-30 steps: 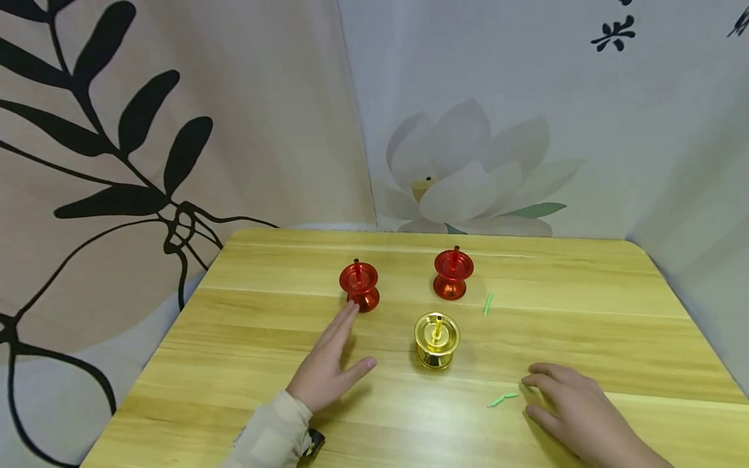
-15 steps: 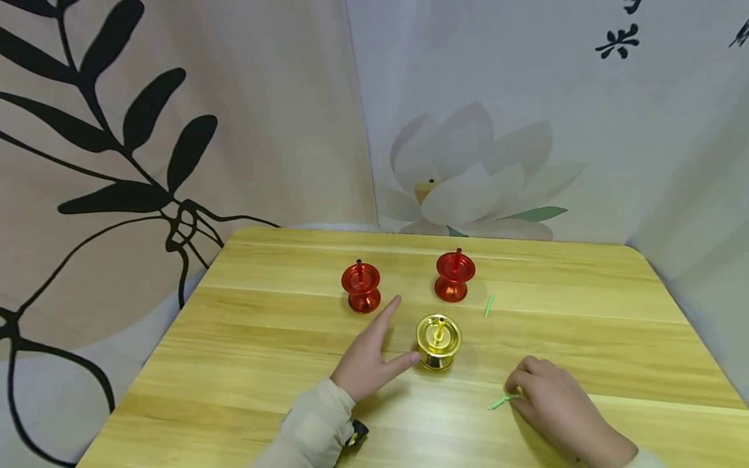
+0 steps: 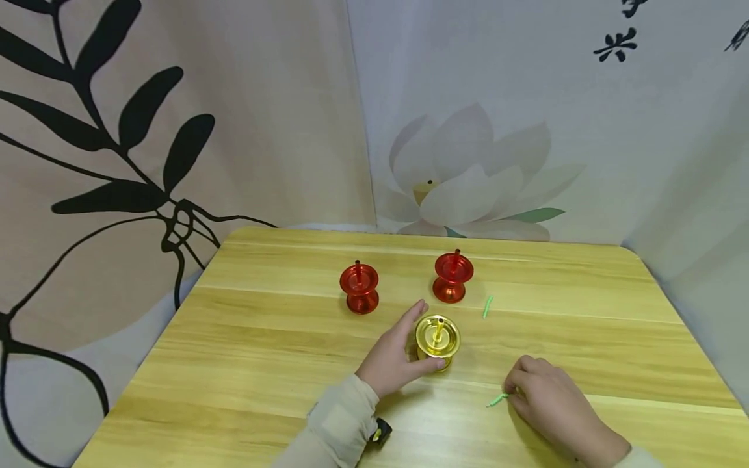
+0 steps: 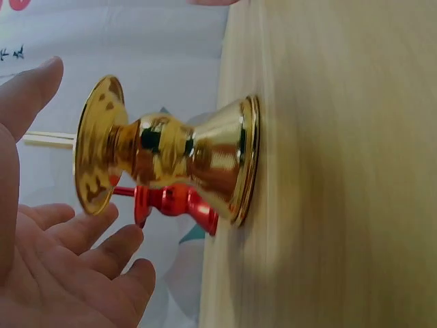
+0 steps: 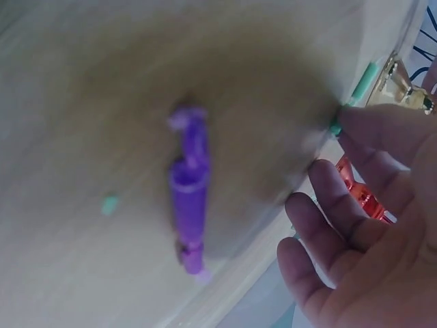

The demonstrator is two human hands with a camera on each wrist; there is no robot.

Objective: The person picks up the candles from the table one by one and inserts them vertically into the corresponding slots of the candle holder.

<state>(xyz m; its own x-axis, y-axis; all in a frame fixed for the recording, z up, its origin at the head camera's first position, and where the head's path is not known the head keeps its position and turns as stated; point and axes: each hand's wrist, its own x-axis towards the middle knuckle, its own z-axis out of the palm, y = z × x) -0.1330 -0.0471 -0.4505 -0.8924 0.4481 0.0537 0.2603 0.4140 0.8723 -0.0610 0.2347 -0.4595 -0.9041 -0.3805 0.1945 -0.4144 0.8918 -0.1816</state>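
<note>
Around the left side of a gold candle holder (image 3: 437,339), my left hand (image 3: 387,357) stands with thumb and fingers spread. In the left wrist view the gold candle holder (image 4: 167,160) is upright between thumb and curved fingers (image 4: 113,249), which do not close on it. My right hand (image 3: 547,403) pinches one end of a thin, kinked green candle (image 3: 497,400) lying on the table. In the right wrist view the thumb meets the green candle (image 5: 363,83), while the other fingers are loosely bent. Part of the candle is hidden by the fingertips.
Two red candle holders stand farther back, one left (image 3: 359,287) and one right (image 3: 453,276). A short green stick (image 3: 487,307) lies right of the gold holder. The right wrist view shows a blurred purple tube-like object (image 5: 190,198) and a tiny green piece (image 5: 109,204) on the table.
My left hand has moved right, from beside the left red candle holder to around the gold one. My right hand has moved left and its fingertips have closed on the green candle's end.
</note>
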